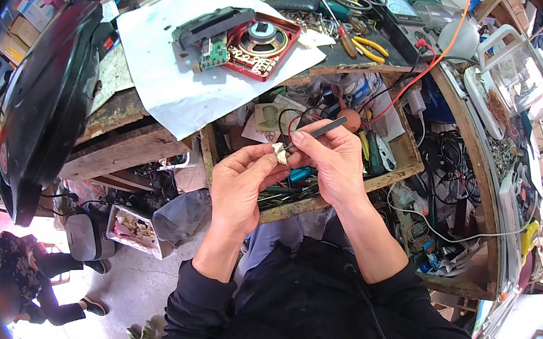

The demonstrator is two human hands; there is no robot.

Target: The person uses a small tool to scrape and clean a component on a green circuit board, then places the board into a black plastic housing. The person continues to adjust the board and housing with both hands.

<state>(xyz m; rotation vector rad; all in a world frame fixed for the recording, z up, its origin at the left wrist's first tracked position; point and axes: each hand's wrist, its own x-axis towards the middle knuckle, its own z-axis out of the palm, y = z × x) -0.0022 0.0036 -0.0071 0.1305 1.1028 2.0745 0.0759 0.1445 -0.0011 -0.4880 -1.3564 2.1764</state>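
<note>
Both my hands meet over the open drawer (349, 190). Pinched in the fingertips of my left hand (238, 186) is a small crumpled whitish scrap (281, 155). My right hand (333, 162) grips a slim dark tool (332, 126) that looks like tweezers, its narrow end pointing at the scrap. Whether the tip touches it, I cannot tell. Beyond, on a white sheet (157, 68), lies an opened small device: a red case (259, 69) with a round speaker (261, 38), a green circuit board (213, 53) and a dark cover (216, 26).
Yellow-handled pliers (370, 49) and a screwdriver (346, 41) lie right of the sheet. An orange cable (463, 17) arches over the bench's right side. A large black object (46, 102) stands at left. Two people (23, 274) are at lower left.
</note>
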